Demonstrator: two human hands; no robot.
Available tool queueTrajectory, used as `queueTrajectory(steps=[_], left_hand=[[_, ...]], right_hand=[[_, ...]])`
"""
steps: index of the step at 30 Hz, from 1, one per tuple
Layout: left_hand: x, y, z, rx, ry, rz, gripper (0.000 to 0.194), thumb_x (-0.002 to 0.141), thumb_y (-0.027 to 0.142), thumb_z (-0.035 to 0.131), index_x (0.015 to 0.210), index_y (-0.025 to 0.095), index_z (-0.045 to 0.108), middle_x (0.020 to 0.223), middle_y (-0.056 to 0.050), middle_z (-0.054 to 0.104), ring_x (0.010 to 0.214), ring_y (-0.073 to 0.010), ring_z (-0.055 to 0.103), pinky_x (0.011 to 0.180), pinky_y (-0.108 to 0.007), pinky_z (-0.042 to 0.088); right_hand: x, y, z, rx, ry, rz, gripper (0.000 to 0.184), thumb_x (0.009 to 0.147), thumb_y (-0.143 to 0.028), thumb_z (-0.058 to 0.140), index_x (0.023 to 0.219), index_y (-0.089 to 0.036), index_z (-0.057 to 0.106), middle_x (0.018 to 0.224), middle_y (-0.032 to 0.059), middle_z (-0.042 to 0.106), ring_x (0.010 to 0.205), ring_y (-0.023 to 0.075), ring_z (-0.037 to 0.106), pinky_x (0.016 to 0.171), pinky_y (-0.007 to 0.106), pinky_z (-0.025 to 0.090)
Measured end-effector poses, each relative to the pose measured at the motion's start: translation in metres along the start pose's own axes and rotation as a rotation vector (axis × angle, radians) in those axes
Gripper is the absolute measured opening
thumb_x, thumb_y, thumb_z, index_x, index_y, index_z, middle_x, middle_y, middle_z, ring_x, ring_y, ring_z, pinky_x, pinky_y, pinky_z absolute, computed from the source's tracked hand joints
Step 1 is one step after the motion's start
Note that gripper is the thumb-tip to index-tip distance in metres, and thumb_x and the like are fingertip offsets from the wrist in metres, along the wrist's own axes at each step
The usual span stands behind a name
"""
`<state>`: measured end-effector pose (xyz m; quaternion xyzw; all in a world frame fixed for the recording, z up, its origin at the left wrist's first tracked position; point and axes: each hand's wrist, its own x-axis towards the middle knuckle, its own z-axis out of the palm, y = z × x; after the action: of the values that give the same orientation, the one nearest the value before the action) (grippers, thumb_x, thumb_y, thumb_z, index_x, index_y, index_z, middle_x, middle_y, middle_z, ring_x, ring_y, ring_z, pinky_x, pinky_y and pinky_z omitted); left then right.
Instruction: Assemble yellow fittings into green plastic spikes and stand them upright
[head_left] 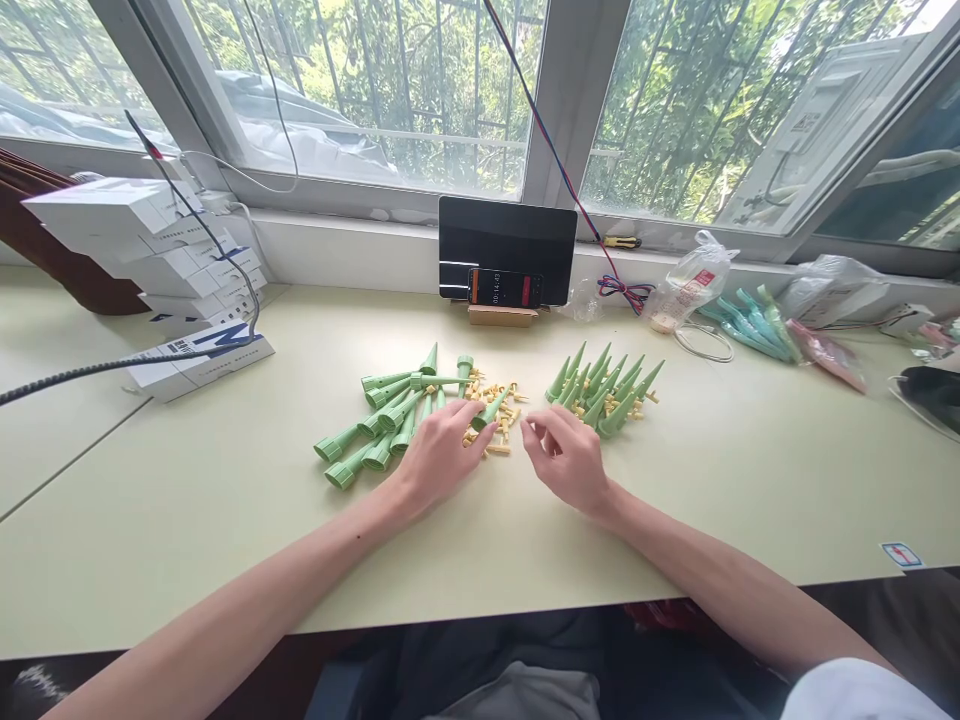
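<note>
A green cone [491,410] is pinched between the thumb and fingers of the left hand [444,445], above the desk [480,550], its tip angled away to the right. The fingers of the right hand [570,455] are curled, the thumb drawn close to the index finger; whether anything is pinched there cannot be told. Small yellow pieces [505,432] are scattered between the two sets of fingers. Loose green cones [397,412] are heaped to the left of the left fingers, while upright green cones [619,412] are grouped just beyond the right fingers. Well past both hands, a phone [506,288] showing a timer is propped on a cardboard stand [502,317], before a dark screen [506,230].
</note>
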<state>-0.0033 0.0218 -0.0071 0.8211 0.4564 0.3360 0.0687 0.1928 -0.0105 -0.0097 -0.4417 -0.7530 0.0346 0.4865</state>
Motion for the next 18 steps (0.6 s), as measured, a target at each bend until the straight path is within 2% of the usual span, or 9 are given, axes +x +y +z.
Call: queueTrajectory(steps=[2, 6, 10, 18], left_hand=[[0.000, 0.000, 0.000, 0.047, -0.019, 0.001, 0.021, 0.092, 0.034, 0.058, 0.104, 0.018, 0.064, 0.099, -0.009, 0.069, 0.078, -0.0212, 0.065, 0.070, -0.032, 0.050], [0.001, 0.000, -0.002, 0.133, -0.081, -0.014, 0.020, 0.092, 0.034, 0.060, 0.101, 0.017, 0.065, 0.096, -0.008, 0.066, 0.082, -0.0222, 0.065, 0.065, -0.030, 0.048], [0.000, 0.000, -0.002, 0.151, -0.074, -0.010, 0.021, 0.092, 0.034, 0.060, 0.104, 0.017, 0.064, 0.099, -0.006, 0.064, 0.079, -0.0194, 0.064, 0.062, -0.028, 0.047], [0.000, 0.000, 0.000, 0.152, -0.005, 0.005, 0.021, 0.093, 0.033, 0.058, 0.106, 0.017, 0.064, 0.103, -0.006, 0.063, 0.073, -0.0161, 0.061, 0.058, -0.026, 0.044]], right_hand=[[0.003, 0.000, -0.004, -0.030, 0.139, 0.004, 0.006, 0.094, -0.024, 0.055, 0.097, -0.023, 0.060, 0.083, 0.0035, 0.061, 0.048, 0.0096, 0.046, 0.047, 0.026, 0.041], [0.011, 0.006, -0.009, -0.104, 0.346, -0.005, 0.023, 0.092, -0.022, 0.058, 0.115, -0.024, 0.054, 0.103, 0.0059, 0.060, 0.050, 0.0074, 0.048, 0.045, 0.025, 0.042], [0.014, 0.010, -0.008, -0.125, 0.371, 0.066, 0.029, 0.094, -0.021, 0.055, 0.122, -0.024, 0.049, 0.114, 0.0076, 0.059, 0.048, 0.0049, 0.046, 0.047, 0.025, 0.044], [0.012, 0.009, -0.004, 0.060, 0.324, 0.260, 0.030, 0.096, -0.025, 0.052, 0.125, -0.024, 0.043, 0.109, 0.0050, 0.060, 0.042, 0.0021, 0.040, 0.041, 0.022, 0.038]])
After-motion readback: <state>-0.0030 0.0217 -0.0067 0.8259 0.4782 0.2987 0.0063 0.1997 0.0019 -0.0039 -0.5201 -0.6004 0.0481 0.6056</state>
